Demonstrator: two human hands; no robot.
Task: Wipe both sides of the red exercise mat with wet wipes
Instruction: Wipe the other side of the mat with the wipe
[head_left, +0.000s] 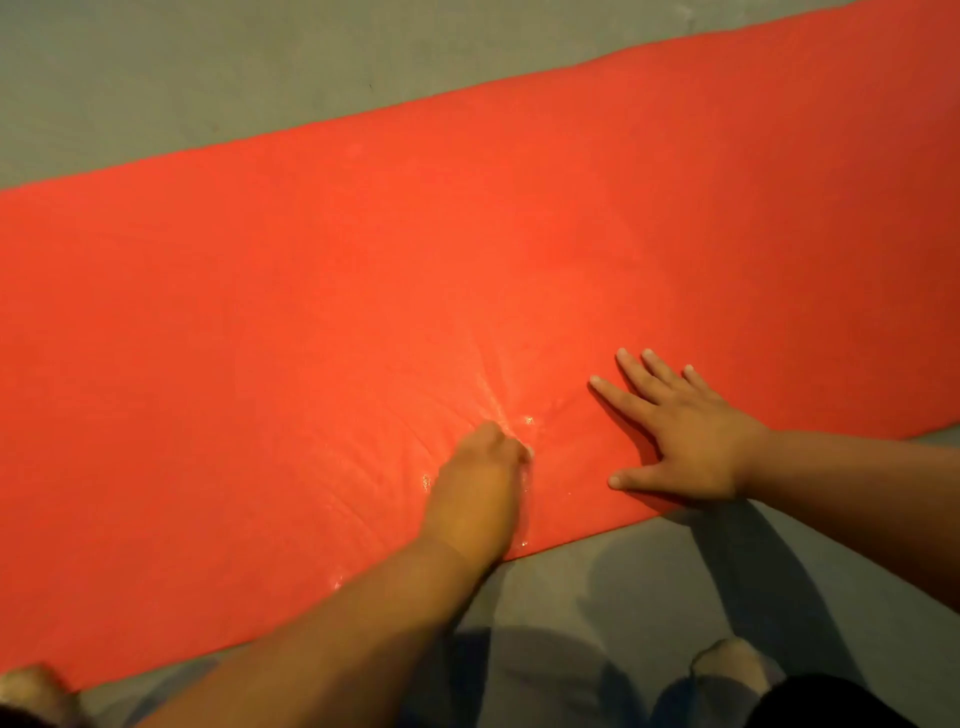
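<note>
The red exercise mat (363, 270) lies flat on the floor and runs diagonally across the view from lower left to upper right. My left hand (475, 491) is closed and pressed onto the mat near its front edge. A small white bit of wet wipe (529, 453) peeks out at its fingertips; most of the wipe is hidden under the hand. The mat puckers into creases around that hand, and wet shiny streaks show beside it. My right hand (680, 431) rests flat on the mat just to the right, fingers spread, holding nothing.
Grey floor (156, 78) borders the mat at the back and also at the front (597, 582). My bare feet show at the bottom edge, one at the left corner (31, 691) and one at the right (732, 665). The mat's right end (930, 431) lies near the right forearm.
</note>
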